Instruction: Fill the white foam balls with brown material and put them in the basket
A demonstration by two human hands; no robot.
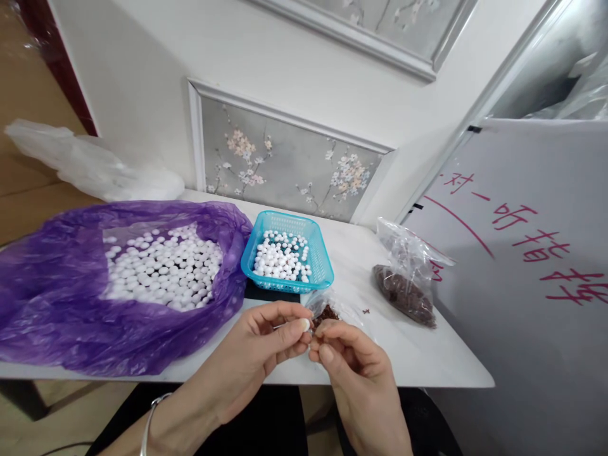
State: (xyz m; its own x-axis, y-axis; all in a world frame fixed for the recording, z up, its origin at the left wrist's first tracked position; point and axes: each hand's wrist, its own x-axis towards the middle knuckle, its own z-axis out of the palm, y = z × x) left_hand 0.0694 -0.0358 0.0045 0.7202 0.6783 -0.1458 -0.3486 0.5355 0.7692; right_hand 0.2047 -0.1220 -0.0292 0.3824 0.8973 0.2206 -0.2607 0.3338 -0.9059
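Note:
My left hand (270, 339), with a silver bangle at the wrist, is closed in a pinch over the table's front edge. A whitish spot shows at its thumb tip; I cannot tell if that is the nail or a small white ball. My right hand (354, 367) meets it fingertip to fingertip, also pinched, and whatever it holds is hidden. Just behind the hands lies an open clear bag (351, 315) with small dark brown pieces (327, 313). Beyond it, a blue plastic basket (324, 258) contains several small white balls (280, 258).
On the left, a purple plastic bag (52, 285) lies open around many white balls (166, 269). A clear bag of brown material (403, 294) lies at right on the white table (446, 361). Behind stand a panelled wall (142, 82) and a whiteboard (513, 316) with red writing.

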